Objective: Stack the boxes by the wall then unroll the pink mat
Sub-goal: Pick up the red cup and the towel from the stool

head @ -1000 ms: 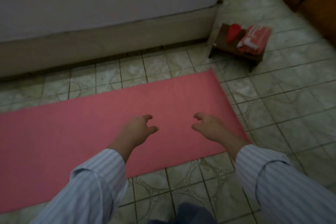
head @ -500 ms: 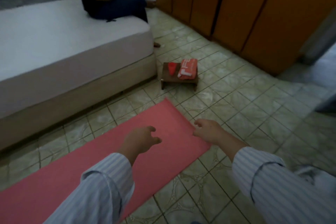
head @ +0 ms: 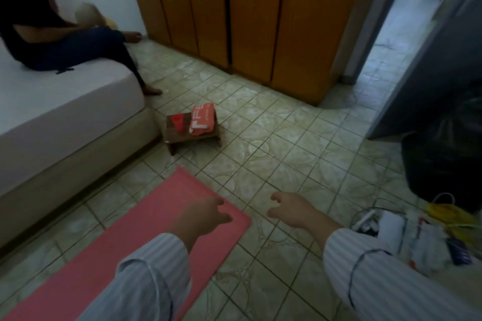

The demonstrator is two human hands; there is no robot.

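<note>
Both hands empty, held out in front of me above the floor. Left hand [head: 202, 216]: fingers loosely curled, not gripping, hovering over the near end of the pink mat [head: 125, 250]. Right hand [head: 289, 207]: fingers slack and partly curled, holding nothing, over bare tile just beside the mat's end edge. Striped sleeves [head: 146, 281] cover both forearms.

Pink mat: lies flat and unrolled on the tiled floor [head: 273, 138], running diagonally from the lower left corner of view toward the centre, parallel to the bed [head: 65, 117] and near its base. No contact between either hand and the mat that I can confirm.

Beyond the mat's end: small wooden stool [head: 193, 135] just beside the bed corner, carrying a red cup [head: 178, 122] and a folded red-and-white cloth [head: 203, 122] side by side.

Another person [head: 52, 41] sits on the bed at upper left, one foot on the floor. Wooden wardrobe [head: 247, 13] along the far wall. At right: an open doorway, a black bag [head: 448, 154], and mixed clutter [head: 417, 232] on the floor, contents too blurred to identify.
</note>
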